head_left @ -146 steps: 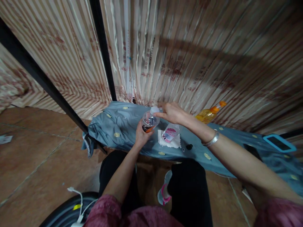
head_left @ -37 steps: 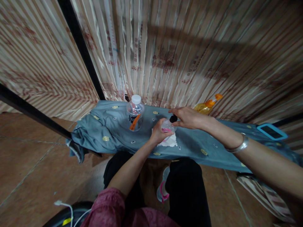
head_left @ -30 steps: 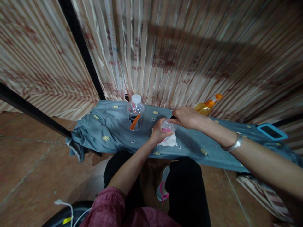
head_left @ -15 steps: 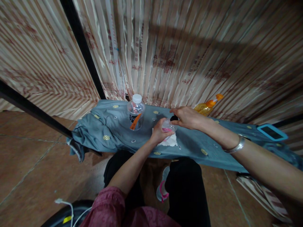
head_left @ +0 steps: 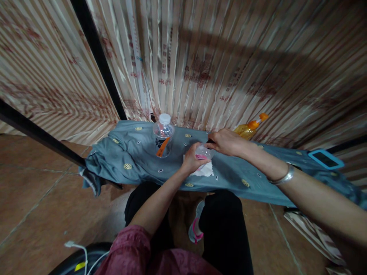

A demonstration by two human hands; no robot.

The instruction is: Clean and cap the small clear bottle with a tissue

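Note:
My left hand (head_left: 192, 159) is wrapped round a small clear plastic container (head_left: 205, 151) with a pink band, held tilted over the cloth. My right hand (head_left: 226, 143) is closed, fingers bent down at the container's upper right side. Its fingertips are on a small black piece (head_left: 211, 141), mostly hidden beneath them; whether it is part of the container I cannot tell. White paper (head_left: 205, 170) lies under the container. To the left stands a clear plastic bottle (head_left: 163, 137) with a white cap and an orange and black label.
A yellow bottle with an orange pump top (head_left: 252, 126) stands behind my right forearm. A blue-framed device with a dark screen (head_left: 327, 159) lies at the right. Grey-blue patterned cloth (head_left: 143, 164) covers the narrow table; a pleated curtain (head_left: 200, 68) hangs behind, near a black pole (head_left: 99, 57).
My right fingers have drawn in over the black piece, which shows less now. My left hand keeps its hold on the container. The whole view has shifted slightly.

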